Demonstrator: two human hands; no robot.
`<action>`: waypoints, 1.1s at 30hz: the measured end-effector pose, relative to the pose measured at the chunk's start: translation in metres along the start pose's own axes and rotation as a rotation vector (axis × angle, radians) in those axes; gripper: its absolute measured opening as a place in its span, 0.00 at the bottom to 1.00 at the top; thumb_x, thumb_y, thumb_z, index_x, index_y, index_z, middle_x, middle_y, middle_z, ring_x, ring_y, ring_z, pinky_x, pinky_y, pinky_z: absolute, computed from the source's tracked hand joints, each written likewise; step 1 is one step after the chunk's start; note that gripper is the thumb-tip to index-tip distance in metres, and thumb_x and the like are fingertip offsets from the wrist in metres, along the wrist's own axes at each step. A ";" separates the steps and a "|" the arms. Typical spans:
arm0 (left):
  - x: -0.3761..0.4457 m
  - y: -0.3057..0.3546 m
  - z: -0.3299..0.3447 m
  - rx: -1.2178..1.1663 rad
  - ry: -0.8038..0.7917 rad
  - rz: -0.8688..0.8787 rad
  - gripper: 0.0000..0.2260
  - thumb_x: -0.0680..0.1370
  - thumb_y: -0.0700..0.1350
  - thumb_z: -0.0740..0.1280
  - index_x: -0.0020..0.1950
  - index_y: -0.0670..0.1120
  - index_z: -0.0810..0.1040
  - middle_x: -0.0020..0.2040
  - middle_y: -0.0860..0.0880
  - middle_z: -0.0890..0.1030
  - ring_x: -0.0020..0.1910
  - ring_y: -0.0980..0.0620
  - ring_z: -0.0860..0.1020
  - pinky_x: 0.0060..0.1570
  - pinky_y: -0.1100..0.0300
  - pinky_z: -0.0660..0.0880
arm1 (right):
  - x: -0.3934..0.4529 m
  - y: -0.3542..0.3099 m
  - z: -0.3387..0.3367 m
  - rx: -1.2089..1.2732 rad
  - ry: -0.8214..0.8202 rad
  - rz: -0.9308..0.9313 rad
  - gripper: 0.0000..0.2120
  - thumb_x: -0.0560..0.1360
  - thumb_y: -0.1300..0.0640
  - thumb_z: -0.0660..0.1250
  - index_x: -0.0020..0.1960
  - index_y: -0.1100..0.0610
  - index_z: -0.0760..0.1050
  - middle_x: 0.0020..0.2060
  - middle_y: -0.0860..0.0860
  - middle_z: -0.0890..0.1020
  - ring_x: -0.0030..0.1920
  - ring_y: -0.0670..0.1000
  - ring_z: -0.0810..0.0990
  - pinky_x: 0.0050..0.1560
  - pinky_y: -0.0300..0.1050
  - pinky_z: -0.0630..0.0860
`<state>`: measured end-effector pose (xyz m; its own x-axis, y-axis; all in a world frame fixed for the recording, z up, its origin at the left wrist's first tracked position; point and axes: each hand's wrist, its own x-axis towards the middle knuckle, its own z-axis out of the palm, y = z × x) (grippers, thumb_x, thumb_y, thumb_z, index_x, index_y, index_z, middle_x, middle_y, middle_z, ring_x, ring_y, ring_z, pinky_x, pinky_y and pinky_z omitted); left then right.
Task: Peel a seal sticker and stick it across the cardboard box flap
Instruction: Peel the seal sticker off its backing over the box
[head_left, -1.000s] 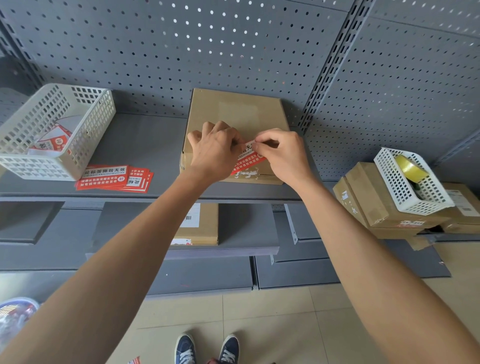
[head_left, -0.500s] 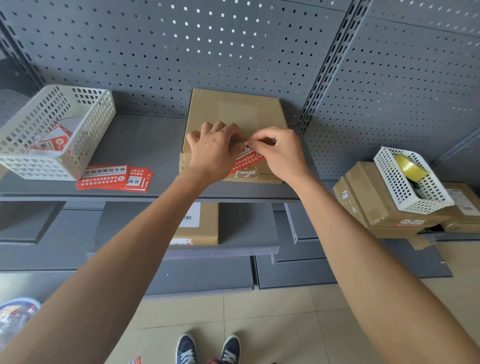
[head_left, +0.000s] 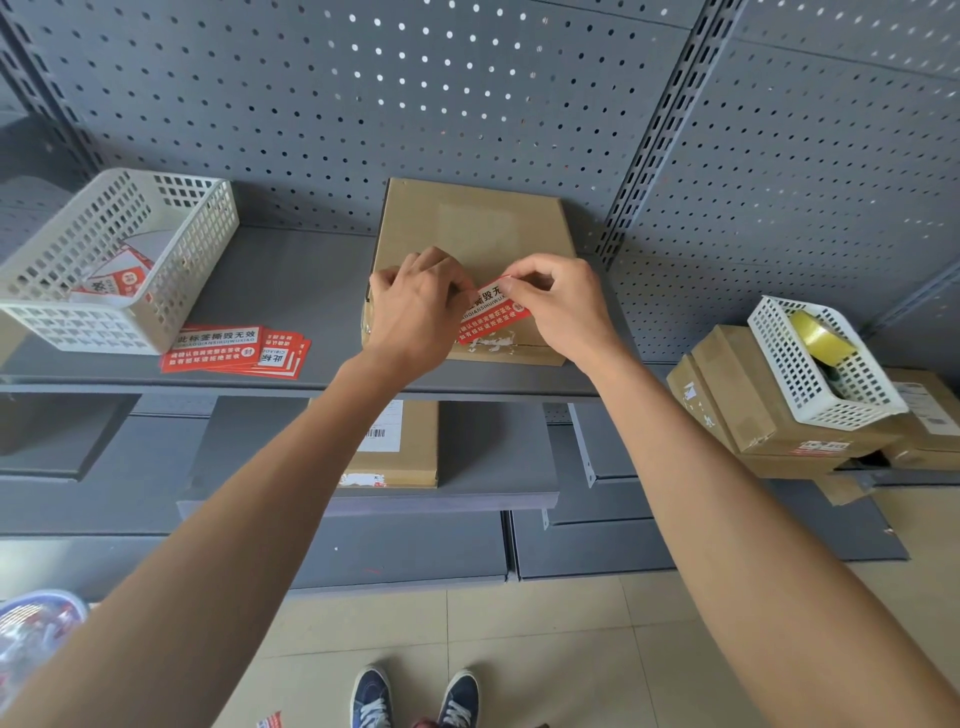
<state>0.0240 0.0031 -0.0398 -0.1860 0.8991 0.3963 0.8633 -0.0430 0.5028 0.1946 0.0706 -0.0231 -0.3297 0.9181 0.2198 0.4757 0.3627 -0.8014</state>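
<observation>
A flat brown cardboard box (head_left: 475, 228) lies on the grey shelf (head_left: 291, 280), its front flap edge facing me. A red and white seal sticker (head_left: 491, 312) is held just above the box's near edge. My left hand (head_left: 415, 306) pinches the sticker's left end, fingers curled. My right hand (head_left: 558, 306) pinches its upper right corner between thumb and forefinger. The sticker's left part is hidden behind my left hand. White torn residue shows on the box front below the sticker.
A stack of red seal stickers (head_left: 234, 351) lies on the shelf beside a white mesh basket (head_left: 119, 260) holding more. At right, stacked cardboard boxes (head_left: 753, 405) carry a white basket (head_left: 826, 364) with a tape roll. Another box (head_left: 400, 441) sits on the lower shelf.
Both hands stay at the box's near edge with the sticker. My right hand has shifted slightly right, so more of the sticker's face shows.
</observation>
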 end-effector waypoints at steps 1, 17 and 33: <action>0.000 0.001 0.000 0.006 -0.002 0.003 0.07 0.82 0.47 0.64 0.51 0.50 0.81 0.58 0.53 0.79 0.59 0.51 0.74 0.59 0.52 0.59 | 0.000 0.000 0.000 0.003 0.004 0.002 0.02 0.76 0.56 0.73 0.47 0.54 0.85 0.42 0.47 0.86 0.44 0.45 0.85 0.46 0.40 0.80; -0.002 -0.002 0.003 0.090 0.012 0.067 0.06 0.83 0.50 0.61 0.54 0.52 0.77 0.56 0.51 0.78 0.56 0.48 0.74 0.52 0.51 0.59 | -0.005 -0.004 -0.002 -0.004 -0.053 -0.022 0.03 0.76 0.56 0.73 0.47 0.54 0.86 0.41 0.45 0.86 0.39 0.34 0.80 0.39 0.24 0.70; 0.001 0.005 -0.001 0.112 -0.067 0.043 0.11 0.79 0.59 0.66 0.57 0.58 0.80 0.61 0.52 0.76 0.62 0.46 0.71 0.59 0.45 0.63 | -0.006 -0.001 -0.008 0.003 -0.077 -0.039 0.06 0.74 0.55 0.76 0.51 0.55 0.86 0.47 0.46 0.86 0.50 0.44 0.83 0.52 0.36 0.76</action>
<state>0.0277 0.0031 -0.0364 -0.1193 0.9247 0.3616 0.9174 -0.0366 0.3963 0.2032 0.0662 -0.0192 -0.4093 0.8885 0.2074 0.4592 0.3970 -0.7947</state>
